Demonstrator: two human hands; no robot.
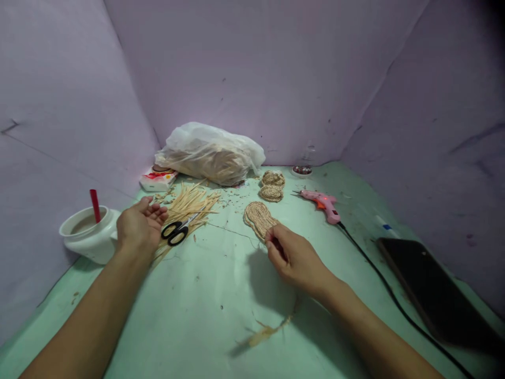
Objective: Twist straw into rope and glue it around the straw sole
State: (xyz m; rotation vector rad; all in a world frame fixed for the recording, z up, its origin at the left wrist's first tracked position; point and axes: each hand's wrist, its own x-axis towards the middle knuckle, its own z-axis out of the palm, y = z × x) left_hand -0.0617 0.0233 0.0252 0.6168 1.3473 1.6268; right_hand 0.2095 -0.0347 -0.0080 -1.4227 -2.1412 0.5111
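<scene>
My right hand [294,258] pinches the near end of a flat, peanut-shaped piece of coiled straw braid [258,217]. A frayed straw end [262,334] trails below this hand, slightly blurred. Off to the left, my left hand [141,223] is half turned up with its fingers loosely curled, and I make out nothing held in it. Beside it lie loose straw strands [189,202], with black-handled scissors [175,231] on top. A thin dark thread [232,230] runs across the table between the strands and the braided piece.
A white pot [89,237] with a red stick stands left, near my forearm. Behind are a plastic bag [213,155], a small box [158,180], coiled straw pieces [272,187] and a small dish [302,171]. Rightward lie a corded pink glue gun [321,202] and a dark phone [430,289].
</scene>
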